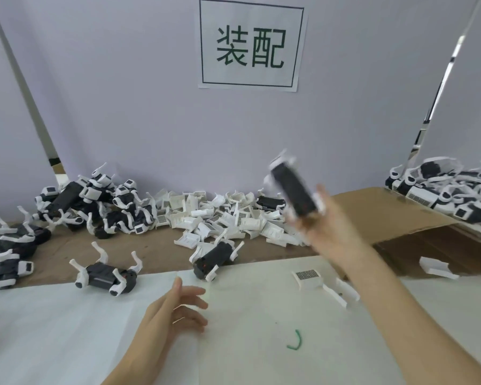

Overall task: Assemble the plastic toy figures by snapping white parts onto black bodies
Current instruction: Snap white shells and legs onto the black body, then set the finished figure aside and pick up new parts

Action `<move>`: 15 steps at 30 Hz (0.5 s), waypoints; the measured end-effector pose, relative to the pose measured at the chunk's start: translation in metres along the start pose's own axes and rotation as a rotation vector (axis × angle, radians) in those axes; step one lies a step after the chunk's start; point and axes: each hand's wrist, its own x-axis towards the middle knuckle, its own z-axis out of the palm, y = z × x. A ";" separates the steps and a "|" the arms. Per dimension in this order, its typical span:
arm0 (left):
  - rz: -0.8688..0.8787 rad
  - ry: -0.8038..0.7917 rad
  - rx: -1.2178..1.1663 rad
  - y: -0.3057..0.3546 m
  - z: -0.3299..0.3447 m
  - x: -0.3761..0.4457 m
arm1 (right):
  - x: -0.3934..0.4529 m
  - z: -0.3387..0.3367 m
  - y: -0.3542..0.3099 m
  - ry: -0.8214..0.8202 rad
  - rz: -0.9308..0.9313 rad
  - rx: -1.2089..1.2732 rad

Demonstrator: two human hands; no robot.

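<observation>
Right hand (328,226) raised above the counter (261,343), forearm stretched up and away from near right, palm up, fingers curled round a black body (293,190) with white parts at its ends; heavily motion-blurred, exact finger contact unclear. Body tilted, far end up and left, well clear of the counter.

Left hand (175,309) low at near centre, just above the white sheet (67,329), edge-on, thumb up, fingers loosely spread and relaxed, holding nothing.

Two figures on the counter past the left hand: left figure (106,277) on its back, white legs up; centre figure (215,258) angled across the sheet's far edge. Loose white part (308,277) with a grille on the sheet under the right forearm. Pile of white parts (220,215) far centre, heap of assembled figures (95,201) far left, another heap (450,190) far right on the cardboard (372,209). Small green wire scrap (296,341) near centre.
</observation>
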 end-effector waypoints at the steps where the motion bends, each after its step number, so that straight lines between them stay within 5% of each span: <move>1: 0.006 -0.019 0.032 -0.001 0.001 0.000 | 0.013 -0.005 -0.024 0.059 -0.075 0.196; 3: 0.009 -0.053 0.100 -0.003 0.003 0.000 | 0.035 -0.021 -0.064 0.133 -0.163 0.439; 6: 0.003 -0.091 0.171 -0.004 0.005 0.001 | 0.051 -0.034 -0.077 0.182 -0.106 0.319; 15: 0.101 -0.068 0.428 -0.009 0.005 -0.003 | 0.021 -0.031 0.074 0.154 0.222 0.048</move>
